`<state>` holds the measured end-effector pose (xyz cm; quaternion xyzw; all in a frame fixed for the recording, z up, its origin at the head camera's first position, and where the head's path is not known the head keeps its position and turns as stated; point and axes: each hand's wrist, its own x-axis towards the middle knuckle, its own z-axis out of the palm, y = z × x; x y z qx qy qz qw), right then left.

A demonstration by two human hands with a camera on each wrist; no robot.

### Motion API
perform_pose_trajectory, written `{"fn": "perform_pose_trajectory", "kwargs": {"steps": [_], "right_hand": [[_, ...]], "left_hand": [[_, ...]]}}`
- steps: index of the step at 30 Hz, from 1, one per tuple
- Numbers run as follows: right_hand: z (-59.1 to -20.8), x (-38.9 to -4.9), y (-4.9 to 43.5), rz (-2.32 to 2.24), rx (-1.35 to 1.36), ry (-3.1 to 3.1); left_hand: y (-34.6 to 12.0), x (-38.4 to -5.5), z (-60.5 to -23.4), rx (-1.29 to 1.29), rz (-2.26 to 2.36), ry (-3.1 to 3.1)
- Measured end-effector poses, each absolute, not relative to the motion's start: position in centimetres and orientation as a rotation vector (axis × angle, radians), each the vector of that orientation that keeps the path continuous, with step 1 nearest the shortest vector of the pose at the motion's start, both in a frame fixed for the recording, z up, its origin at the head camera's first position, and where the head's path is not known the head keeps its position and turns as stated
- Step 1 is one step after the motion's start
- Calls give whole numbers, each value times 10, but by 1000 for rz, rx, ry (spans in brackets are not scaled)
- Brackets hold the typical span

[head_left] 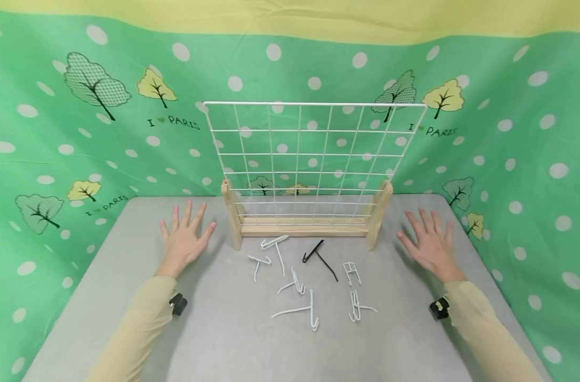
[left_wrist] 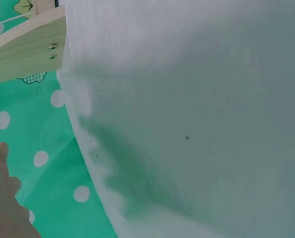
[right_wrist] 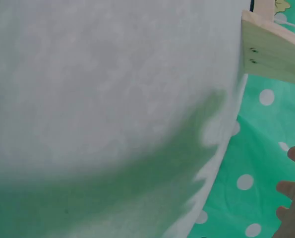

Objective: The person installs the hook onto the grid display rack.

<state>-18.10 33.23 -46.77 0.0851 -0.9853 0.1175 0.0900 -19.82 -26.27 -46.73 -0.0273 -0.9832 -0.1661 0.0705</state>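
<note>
Nearest are two pale sleeves [head_left: 137,323], each with a small black wrist camera [head_left: 178,304] on its inner side, presumably turned inward to watch the hand's work. Between the forearms, on the grey bench [head_left: 223,339], a long-pronged white hook [head_left: 312,307] points its prong towards the left hand's side, and another white hook [head_left: 354,307] points its prong towards the right's. Farther on lie a short white hook [head_left: 297,281] and, nearer the right hand, a small white bracket [head_left: 351,272]; then a black hook [head_left: 327,266] midway between the hands and two more white hooks [head_left: 258,260] nearer the left. All lie loose, probably tipped over because their prongs give no flat base. The left hand [head_left: 185,241] and right hand [head_left: 432,249] flank them, fingers spread and holding nothing; their detached shadows suggest they hover. Beyond and between the hands, a white wire grid panel [head_left: 314,104] stands up, seemingly kept steady by wooden side supports [head_left: 231,212] joined by a wooden crossbar [head_left: 304,231]; no hook hangs on it. Behind everything hangs green polka-dot cloth [head_left: 509,212], likely a screen.
</note>
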Motion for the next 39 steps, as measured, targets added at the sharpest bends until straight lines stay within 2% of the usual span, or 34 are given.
{"fn": "perform_pose_trajectory", "kwargs": {"steps": [14,39], "right_hand": [[-447,-179,308,425,475,-2727],[-432,-168,250,597,782,-2484]], "left_hand": [[-256,-198,-462,-122,-515,-2940],[-226,-216,-422,-310,-750,-2764]]}}
